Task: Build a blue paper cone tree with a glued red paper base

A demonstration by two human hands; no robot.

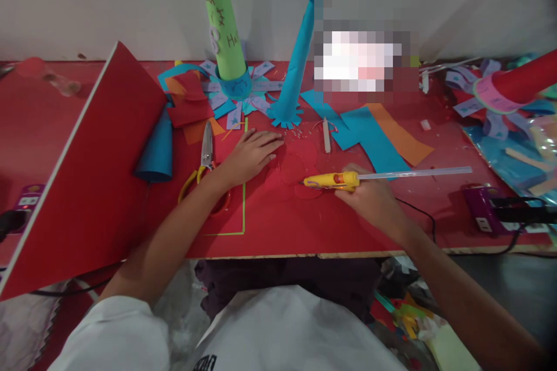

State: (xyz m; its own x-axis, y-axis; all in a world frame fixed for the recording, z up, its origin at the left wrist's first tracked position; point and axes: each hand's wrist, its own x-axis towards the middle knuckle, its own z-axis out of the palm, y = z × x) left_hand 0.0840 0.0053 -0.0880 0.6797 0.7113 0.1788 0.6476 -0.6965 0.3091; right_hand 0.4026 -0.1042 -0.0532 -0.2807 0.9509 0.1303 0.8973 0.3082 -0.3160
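Observation:
My right hand (369, 200) is closed around a yellow hot glue gun (331, 179), its nozzle pointing left. A long clear glue stick (418, 173) juts from the gun's back end to the right. Under the nozzle lie red paper circles (300, 169), overlapping on the red table and hard to tell from it. My left hand (256, 153) lies flat with fingers stretched, at the left edge of these circles. Beside my left wrist are scissors (207, 148) with yellow and red handles, partly hidden by my forearm. A blue paper cone (291, 84) with a fringed base stands just beyond.
A green paper tube (224, 23) with writing stands at the back. Blue paper strips (374, 139) and an orange strip (400, 136) lie right. A large red board (96, 151) leans at left. A purple power strip (483, 208) with cables sits at right.

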